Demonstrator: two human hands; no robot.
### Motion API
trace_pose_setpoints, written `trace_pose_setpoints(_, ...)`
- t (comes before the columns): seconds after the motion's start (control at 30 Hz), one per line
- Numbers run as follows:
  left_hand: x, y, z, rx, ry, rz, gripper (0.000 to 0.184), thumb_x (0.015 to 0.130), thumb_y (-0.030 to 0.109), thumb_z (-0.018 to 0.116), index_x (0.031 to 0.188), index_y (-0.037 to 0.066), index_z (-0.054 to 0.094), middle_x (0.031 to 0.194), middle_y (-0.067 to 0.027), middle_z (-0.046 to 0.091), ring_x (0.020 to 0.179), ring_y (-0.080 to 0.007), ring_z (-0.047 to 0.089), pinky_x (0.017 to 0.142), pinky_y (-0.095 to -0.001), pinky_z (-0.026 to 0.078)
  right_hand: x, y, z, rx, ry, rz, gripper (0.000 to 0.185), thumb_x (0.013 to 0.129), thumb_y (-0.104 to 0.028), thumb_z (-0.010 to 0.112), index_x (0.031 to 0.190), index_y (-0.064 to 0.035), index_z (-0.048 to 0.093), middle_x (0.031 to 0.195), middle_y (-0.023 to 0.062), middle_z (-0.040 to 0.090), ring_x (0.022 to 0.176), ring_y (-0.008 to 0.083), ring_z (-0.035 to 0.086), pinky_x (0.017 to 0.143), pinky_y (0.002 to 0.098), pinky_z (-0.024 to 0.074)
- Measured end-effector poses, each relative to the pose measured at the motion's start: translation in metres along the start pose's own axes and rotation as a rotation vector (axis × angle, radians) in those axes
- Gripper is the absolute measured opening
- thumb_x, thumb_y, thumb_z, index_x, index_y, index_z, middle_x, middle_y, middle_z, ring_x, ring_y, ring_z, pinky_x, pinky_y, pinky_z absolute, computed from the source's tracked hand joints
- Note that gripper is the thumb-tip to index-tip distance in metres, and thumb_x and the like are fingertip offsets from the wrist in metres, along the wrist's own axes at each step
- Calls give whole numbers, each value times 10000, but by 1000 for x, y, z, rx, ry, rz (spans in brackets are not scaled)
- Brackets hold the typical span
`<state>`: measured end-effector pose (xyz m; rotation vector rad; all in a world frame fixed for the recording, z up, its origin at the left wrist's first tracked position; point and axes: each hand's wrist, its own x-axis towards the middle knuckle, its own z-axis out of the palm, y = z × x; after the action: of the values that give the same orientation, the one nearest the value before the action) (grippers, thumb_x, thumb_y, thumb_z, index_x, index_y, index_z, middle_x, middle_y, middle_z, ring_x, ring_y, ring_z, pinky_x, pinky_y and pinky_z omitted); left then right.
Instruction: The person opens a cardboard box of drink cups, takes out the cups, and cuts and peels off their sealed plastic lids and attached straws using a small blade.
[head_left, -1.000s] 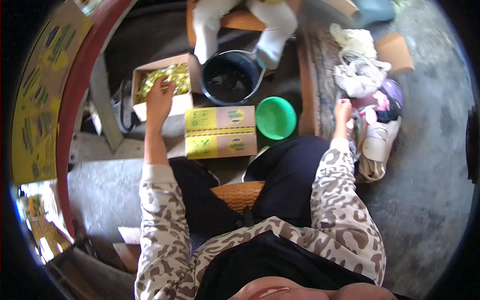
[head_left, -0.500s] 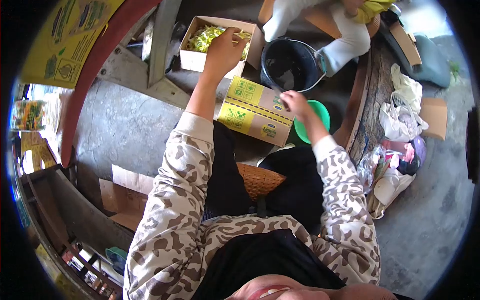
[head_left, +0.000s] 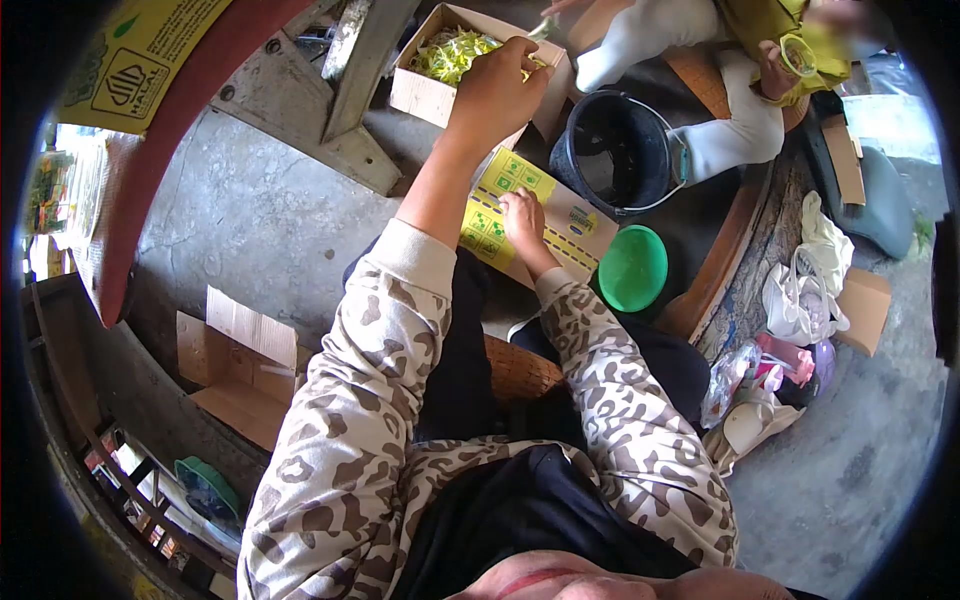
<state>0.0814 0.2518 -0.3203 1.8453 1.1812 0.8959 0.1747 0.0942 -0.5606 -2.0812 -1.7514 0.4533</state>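
Note:
My left hand hangs over the near right corner of an open cardboard box filled with thin yellow-green strips. Its fingers curve forward, with thumb and index apart. A small pale piece shows just beyond the fingertips; I cannot tell who holds it. My right hand rests on a flat yellow-and-brown printed carton in front of me. Its fingers are bent together, and what they hold, if anything, is hidden. Beside the carton lies a green plastic bowl.
A dark bucket stands past the carton. Another person sits across from me, a hand by a yellow-green cup. Wooden table legs rise at left, near an open empty carton. Bags lie at right.
My right hand has moved left from the carton's right end, by the bucket, onto its middle. A thin dark thing at its fingers no longer shows. My left hand stays by the box of strips.

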Motion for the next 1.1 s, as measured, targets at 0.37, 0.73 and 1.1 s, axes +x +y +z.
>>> trace_pose_setpoints(0.37,0,-4,1,48,-4,5,399,876,277,659,1153,-4,598,999,-152,705,913,-269,698,794,-366,541,3,-3,23,-123,-28,-122,141,795,-101,567,830,-15,673,901,178,606,898,347,580,763,441,492)
trace_pose_setpoints(0.73,0,-1,3,53,-31,-28,421,876,279,648,1184,-3,586,1016,-156,703,936,-286,689,816,-377,538,3,-11,13,-160,-43,-160,140,804,-66,551,841,-17,676,920,161,595,933,315,579,792,412,503)
trace_pose_setpoints(1.1,-3,1,1,29,-3,-25,388,831,247,611,1117,-15,601,1000,-195,690,940,-367,658,838,-434,515,7,-9,21,-248,-97,-181,164,836,-114,542,835,-15,673,939,151,597,949,296,586,796,405,511)
